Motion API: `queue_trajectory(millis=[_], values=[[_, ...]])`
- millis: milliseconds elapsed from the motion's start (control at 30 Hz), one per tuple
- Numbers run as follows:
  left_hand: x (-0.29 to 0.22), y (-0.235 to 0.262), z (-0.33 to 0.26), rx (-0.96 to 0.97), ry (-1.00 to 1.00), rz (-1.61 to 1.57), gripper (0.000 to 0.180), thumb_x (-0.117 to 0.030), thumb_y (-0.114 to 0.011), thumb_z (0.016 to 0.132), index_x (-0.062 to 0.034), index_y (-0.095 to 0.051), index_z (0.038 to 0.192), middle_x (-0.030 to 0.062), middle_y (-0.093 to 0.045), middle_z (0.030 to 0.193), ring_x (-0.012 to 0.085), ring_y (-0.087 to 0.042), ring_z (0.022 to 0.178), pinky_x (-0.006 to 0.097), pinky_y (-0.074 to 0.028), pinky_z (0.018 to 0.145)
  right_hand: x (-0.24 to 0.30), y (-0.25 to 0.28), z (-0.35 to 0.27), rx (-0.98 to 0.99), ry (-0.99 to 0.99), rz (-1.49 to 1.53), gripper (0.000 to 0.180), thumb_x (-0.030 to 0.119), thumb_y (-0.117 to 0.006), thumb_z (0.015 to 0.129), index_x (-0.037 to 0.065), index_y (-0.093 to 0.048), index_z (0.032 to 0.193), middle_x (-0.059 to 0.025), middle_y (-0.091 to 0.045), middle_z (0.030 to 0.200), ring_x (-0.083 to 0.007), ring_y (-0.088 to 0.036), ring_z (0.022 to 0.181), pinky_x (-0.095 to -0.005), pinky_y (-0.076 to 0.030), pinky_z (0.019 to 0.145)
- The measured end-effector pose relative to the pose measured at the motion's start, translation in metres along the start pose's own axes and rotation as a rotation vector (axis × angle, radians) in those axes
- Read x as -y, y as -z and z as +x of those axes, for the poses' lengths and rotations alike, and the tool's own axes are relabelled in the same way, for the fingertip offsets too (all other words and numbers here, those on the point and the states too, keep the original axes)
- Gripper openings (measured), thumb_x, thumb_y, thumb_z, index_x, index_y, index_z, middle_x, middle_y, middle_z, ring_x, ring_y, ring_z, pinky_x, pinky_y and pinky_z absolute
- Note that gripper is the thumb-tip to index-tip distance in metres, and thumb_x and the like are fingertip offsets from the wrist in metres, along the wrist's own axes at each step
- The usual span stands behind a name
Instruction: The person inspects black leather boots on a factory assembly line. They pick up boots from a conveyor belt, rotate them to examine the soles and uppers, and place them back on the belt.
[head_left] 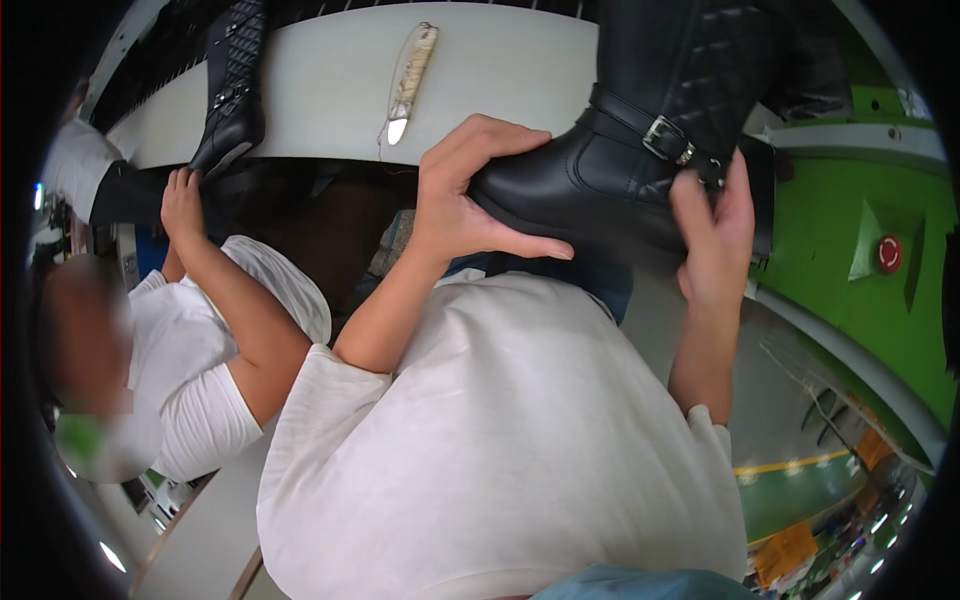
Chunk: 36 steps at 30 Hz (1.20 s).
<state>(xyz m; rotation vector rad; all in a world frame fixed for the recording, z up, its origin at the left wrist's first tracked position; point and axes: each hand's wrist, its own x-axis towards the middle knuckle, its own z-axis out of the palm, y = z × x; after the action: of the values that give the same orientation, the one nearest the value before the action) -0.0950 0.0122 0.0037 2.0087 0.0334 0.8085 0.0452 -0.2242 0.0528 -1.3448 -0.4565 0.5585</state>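
A tall black boot (620,170) with a quilted shaft and a buckled ankle strap (660,138) is in front of me, its toe pointing left. My left hand (465,195) cups the toe, thumb below along the sole and fingers over the top. At the heel end, my right hand (718,225) pinches near the end of the strap, beside small metal studs; its thumb is slightly blurred. Part of the right fingers is hidden behind the boot.
A knife with a wrapped handle (412,75) lies on the pale work surface (320,80). To the left, a co-worker's hand (183,205) touches another black boot (232,100). A green machine panel with a red button (889,254) stands on the right.
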Motion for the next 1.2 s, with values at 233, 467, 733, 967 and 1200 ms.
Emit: queue_trajectory(millis=[233,467,733,967,1200], values=[[-0.012,0.006,0.014,-0.008,-0.021,-0.009,0.078,-0.045,-0.115,0.051,-0.0001,-0.084,0.107,0.01,-0.082,0.1,0.0243,-0.079,0.09,0.033,-0.062,0.085,0.014,0.003,-0.01,0.177,-0.047,-0.005,0.127,0.004,-0.101,0.077,0.0,-0.021,0.175,-0.0205,-0.057,0.155,-0.0301,-0.067,0.138,-0.045,-0.059,0.116],[0.008,-0.012,0.011,0.058,0.035,-0.094,0.089,-0.053,-0.113,0.053,-0.0002,-0.081,0.117,0.0107,-0.08,0.109,0.0277,-0.079,0.099,0.035,-0.062,0.09,0.012,0.005,-0.006,0.107,0.075,-0.203,0.121,0.005,-0.098,0.08,0.001,-0.024,0.176,-0.0191,-0.06,0.153,-0.03,-0.068,0.136,-0.044,-0.059,0.113],[0.016,-0.054,0.025,0.159,0.2,-0.332,0.133,-0.04,-0.119,0.046,0.0019,-0.053,0.154,0.017,-0.066,0.15,0.0293,-0.067,0.138,0.044,-0.053,0.118,0.042,0.006,0.016,0.304,0.337,-0.658,0.129,0.016,-0.109,0.068,0.003,-0.039,0.175,-0.0213,-0.066,0.159,-0.0303,-0.075,0.133,-0.0429,-0.06,0.113],[0.016,-0.061,0.009,0.046,0.014,-0.234,0.113,-0.041,-0.112,0.062,-0.0083,-0.05,0.151,0.0079,-0.079,0.122,0.0215,-0.074,0.119,0.049,-0.038,0.128,0.069,0.031,0.001,0.344,0.221,-0.842,0.078,0.027,-0.107,0.071,-0.002,-0.079,0.137,-0.0214,-0.081,0.135,-0.0312,-0.081,0.119,-0.0384,-0.064,0.102],[0.028,-0.076,-0.016,-0.024,0.088,-0.702,0.096,-0.029,-0.103,0.084,-0.0051,-0.04,0.152,0.0304,-0.073,0.131,0.038,-0.072,0.125,0.053,-0.056,0.114,0.096,0.013,-0.009,0.506,0.434,-1.365,0.087,0.042,-0.098,0.08,-0.003,-0.068,0.147,-0.0246,-0.075,0.141,-0.0383,-0.079,0.111,-0.0427,-0.065,0.093]])
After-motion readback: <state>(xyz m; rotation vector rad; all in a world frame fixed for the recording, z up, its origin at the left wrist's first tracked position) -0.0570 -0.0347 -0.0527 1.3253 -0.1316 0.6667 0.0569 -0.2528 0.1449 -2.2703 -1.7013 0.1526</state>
